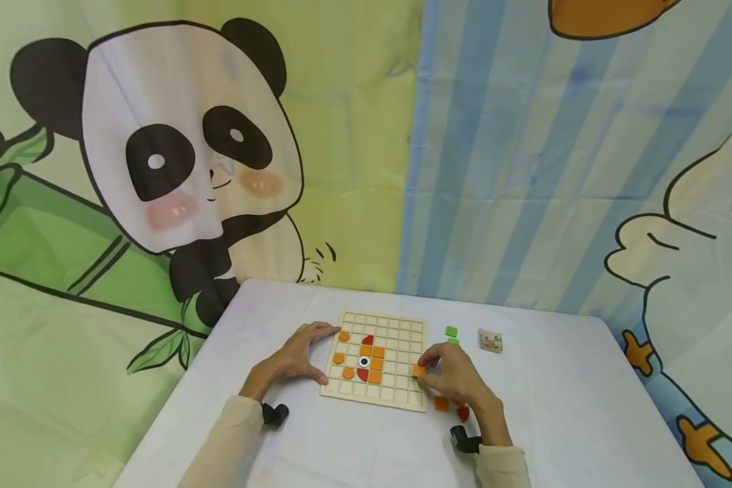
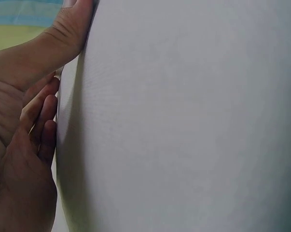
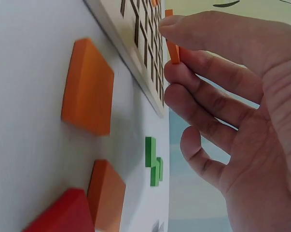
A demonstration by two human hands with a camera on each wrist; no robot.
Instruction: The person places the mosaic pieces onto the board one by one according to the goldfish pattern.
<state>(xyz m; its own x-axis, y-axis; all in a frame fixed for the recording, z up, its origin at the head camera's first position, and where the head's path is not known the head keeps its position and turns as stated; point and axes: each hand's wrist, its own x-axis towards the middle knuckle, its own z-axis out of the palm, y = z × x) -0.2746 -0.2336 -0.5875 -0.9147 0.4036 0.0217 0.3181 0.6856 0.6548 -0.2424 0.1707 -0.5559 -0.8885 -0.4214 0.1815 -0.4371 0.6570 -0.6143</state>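
A pale wooden grid board (image 1: 396,393) lies on the table, with orange squares (image 1: 378,352), orange round pieces (image 1: 338,358), red quarter-round pieces (image 1: 368,339) and an eye tile (image 1: 364,362) in its cells. My left hand (image 1: 293,356) rests along the board's left edge, thumb and fingers spread apart. Over the board's right edge, my right hand (image 1: 454,373) pinches an orange square tile (image 3: 173,48) between thumb and fingers. In the right wrist view, a loose orange square (image 3: 88,87), another orange piece (image 3: 106,195) and a red piece (image 3: 63,215) lie beneath that hand.
Green tiles (image 1: 451,331) lie to the right of the board. Farther right is a small patterned card (image 1: 491,341). The white table (image 1: 561,393) backs onto a curtain (image 1: 354,169) printed with a panda and stripes.
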